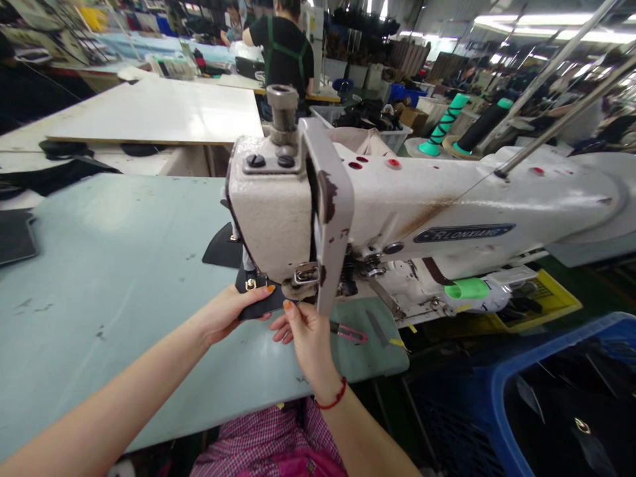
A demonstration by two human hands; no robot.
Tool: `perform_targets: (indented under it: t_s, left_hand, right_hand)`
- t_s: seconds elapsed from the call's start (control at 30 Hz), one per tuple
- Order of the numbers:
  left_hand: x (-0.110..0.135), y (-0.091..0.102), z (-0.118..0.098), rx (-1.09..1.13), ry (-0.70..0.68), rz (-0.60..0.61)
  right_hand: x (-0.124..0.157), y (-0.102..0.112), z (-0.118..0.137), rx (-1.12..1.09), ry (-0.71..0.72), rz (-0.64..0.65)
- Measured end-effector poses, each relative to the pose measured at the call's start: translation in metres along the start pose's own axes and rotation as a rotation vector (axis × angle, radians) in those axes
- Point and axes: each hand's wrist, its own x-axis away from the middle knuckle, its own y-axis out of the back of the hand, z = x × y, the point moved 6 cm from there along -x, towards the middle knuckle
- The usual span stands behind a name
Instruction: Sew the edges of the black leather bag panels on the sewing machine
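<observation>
A dark leather piece with a small gold metal fitting lies on the pale green table under the head of a white industrial sewing machine. My left hand grips its near left edge, thumb on top. My right hand pinches the same piece just right of it, below the machine's needle area, which the machine head hides. More of the dark material pokes out behind the machine head.
Pink thread snips lie on the table right of my hands. A blue plastic crate with dark pieces stands low at right. Thread cones stand behind the machine. A person in a green apron works at a far table.
</observation>
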Motion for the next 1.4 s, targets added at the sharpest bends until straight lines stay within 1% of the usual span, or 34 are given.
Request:
perform_targets:
  t_s: [0.07,0.33,0.6,0.73,0.87,1.0,1.1,1.23,1.4]
  left_hand:
    - [-0.001,0.001,-0.001,0.003,-0.008,-0.015]
    - [-0.002,-0.003,-0.008,0.04,-0.027,-0.012]
    - [0.006,-0.005,-0.007,0.127,-0.04,-0.069]
    - [0.01,-0.007,0.0,0.151,-0.091,-0.099]
    - [0.017,-0.007,0.012,0.181,-0.141,-0.153]
    - [0.021,-0.009,0.023,0.227,-0.194,-0.215]
    - [0.025,-0.012,0.029,0.272,-0.199,-0.28]
    - [0.035,-0.023,0.033,0.335,-0.209,-0.342]
    - [0.05,-0.042,0.044,0.478,-0.243,-0.463]
  right_hand:
    - [-0.001,-0.003,-0.001,-0.008,-0.005,-0.002]
    - [-0.004,-0.015,0.001,-0.043,-0.024,-0.037]
    - [-0.007,-0.017,0.001,-0.055,-0.033,-0.057]
    - [-0.007,-0.018,-0.001,-0.076,-0.041,-0.071]
    - [-0.004,-0.016,-0.001,-0.093,-0.067,-0.085]
    - [-0.003,-0.013,-0.002,-0.073,-0.086,-0.062]
    - [-0.004,-0.01,-0.003,-0.079,-0.079,-0.037]
    - [-0.004,-0.005,-0.002,-0.074,-0.083,-0.007]
    - [-0.003,0.005,0.009,0.0,-0.077,0.052]
